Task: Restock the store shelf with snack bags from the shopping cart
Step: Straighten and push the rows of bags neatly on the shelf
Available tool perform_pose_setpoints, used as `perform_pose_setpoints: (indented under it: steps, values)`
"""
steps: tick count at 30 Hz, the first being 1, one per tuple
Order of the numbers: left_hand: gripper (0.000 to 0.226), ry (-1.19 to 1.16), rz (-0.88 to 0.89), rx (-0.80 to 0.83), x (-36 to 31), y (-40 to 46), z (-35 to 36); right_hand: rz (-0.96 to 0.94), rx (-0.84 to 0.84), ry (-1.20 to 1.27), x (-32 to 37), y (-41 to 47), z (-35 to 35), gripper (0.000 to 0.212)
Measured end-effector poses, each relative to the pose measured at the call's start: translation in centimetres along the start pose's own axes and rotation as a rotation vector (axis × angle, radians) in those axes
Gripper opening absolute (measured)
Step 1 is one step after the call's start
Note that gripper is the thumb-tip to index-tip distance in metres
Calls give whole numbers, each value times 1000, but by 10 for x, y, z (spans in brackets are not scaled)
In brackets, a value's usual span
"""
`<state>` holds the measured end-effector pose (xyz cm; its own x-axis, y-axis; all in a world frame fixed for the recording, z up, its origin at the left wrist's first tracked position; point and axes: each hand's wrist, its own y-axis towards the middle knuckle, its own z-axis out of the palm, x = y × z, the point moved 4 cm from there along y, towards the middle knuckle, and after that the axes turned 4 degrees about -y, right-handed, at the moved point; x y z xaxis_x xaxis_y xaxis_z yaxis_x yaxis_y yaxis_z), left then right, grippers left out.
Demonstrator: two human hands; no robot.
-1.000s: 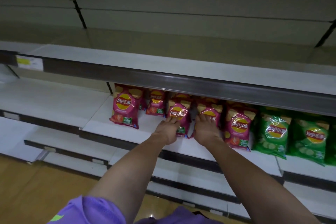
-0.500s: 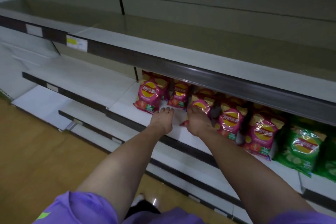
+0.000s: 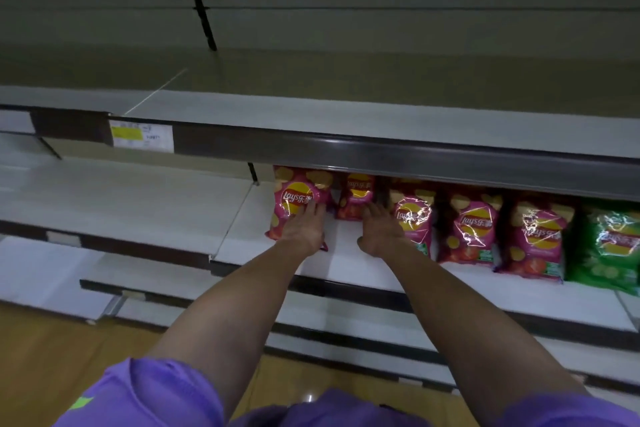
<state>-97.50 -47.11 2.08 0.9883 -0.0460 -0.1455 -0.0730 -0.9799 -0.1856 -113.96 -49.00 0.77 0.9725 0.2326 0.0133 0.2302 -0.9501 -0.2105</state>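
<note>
Both arms reach forward to the white metal store shelf (image 3: 349, 262), second tier below the grey-edged upper shelf (image 3: 415, 158). The left hand (image 3: 304, 230) lies flat on the front of the leftmost glossy pink snack bag (image 3: 298, 199), its fingers (image 3: 313, 210) straight and released, grasping nothing. The right hand (image 3: 379, 232) sits at 3 o'clock of the left, well inside the gap between bags; its fingers (image 3: 374, 210) are extended and released, the tips touching or just beside the base of the red-pink snack bag set further back (image 3: 356, 196), contact not certain. The hand's outer edge is just beside the second front-row pink snack bag (image 3: 414, 218). Two more pink snack bags (image 3: 474, 229) (image 3: 536, 239) stand upright at 3 o'clock along the same shelf, then a green snack bag (image 3: 609, 246) at the far right. All bags rest on the shelf, leaning slightly back. A white and yellow price label (image 3: 140, 133) sits on the upper shelf's edge at 10 o'clock of the hands. Purple short sleeves (image 3: 152, 395) show at 6 o'clock above a tan wooden floor (image 3: 52, 357)
</note>
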Motion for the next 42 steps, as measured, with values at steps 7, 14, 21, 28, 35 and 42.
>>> perform_pose_setpoints:
  steps: [7,14,21,28,35,42]
  values:
    - [81,97,131,33,17,25,20,90,6,24,10,13,9,88]
    - [79,124,152,-75,29,49,30,108,-2,-1,19,48,31,96]
    - [72,47,162,-74,27,56,23,151,33,-203,15,58,30,88]
    - [44,-60,222,-158,42,43,13,96,-221,-45,32,52,6,50]
    - [75,-509,-131,-237,95,41,27,88,4,760,94,49,21,96]
    - [81,-611,-114,-84,91,33,38,93,34,905,109,35,22,98]
